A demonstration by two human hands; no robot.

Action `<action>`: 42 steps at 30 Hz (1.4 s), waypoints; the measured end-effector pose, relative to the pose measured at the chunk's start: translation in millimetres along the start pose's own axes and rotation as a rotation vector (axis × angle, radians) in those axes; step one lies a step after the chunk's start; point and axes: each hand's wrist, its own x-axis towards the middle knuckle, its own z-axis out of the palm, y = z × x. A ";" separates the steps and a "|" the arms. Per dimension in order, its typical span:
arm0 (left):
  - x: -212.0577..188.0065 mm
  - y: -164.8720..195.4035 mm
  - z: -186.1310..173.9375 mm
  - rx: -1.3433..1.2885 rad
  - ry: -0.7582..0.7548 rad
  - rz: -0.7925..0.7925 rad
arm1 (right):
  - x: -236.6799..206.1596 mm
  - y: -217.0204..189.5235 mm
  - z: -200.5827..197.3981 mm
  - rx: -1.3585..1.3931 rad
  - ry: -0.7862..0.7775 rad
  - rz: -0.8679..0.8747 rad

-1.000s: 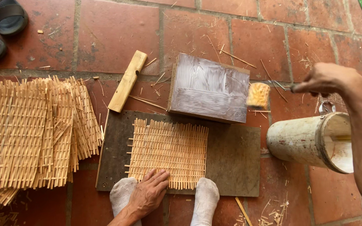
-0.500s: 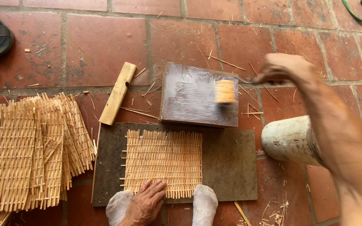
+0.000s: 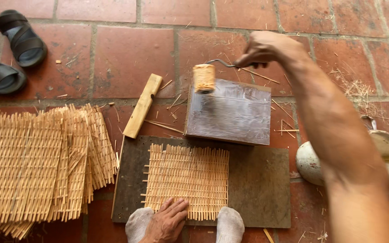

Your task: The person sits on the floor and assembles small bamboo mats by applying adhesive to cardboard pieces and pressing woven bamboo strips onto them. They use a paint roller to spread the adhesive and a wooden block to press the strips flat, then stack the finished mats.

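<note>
The right arm hides part of the white container (image 3: 309, 159).

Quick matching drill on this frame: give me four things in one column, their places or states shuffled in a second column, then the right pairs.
Things:
1. small roller
2. woven mat
3. wooden stick
4. sandals

Places:
A. top left on the brick floor
B. on the dark board, under the left hand
C. at the far edge of the wet slab, held by the right hand
D. on the bricks, left of the slab

Pairs: 1-C, 2-B, 3-D, 4-A
</note>
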 end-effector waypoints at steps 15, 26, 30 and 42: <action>-3.2 -22.8 23.3 0.056 0.016 0.069 | -57.2 219.5 35.3 0.114 -0.124 0.409; -0.2 -4.8 7.2 0.092 -0.040 -0.054 | -32.0 12.5 46.3 0.085 -0.005 -0.123; -0.2 -5.2 10.4 0.111 -0.015 -0.018 | -28.7 -9.0 59.4 0.064 -0.019 -0.078; 3.9 12.6 -12.4 0.073 0.019 0.025 | -142.8 193.9 76.3 0.147 -0.110 0.478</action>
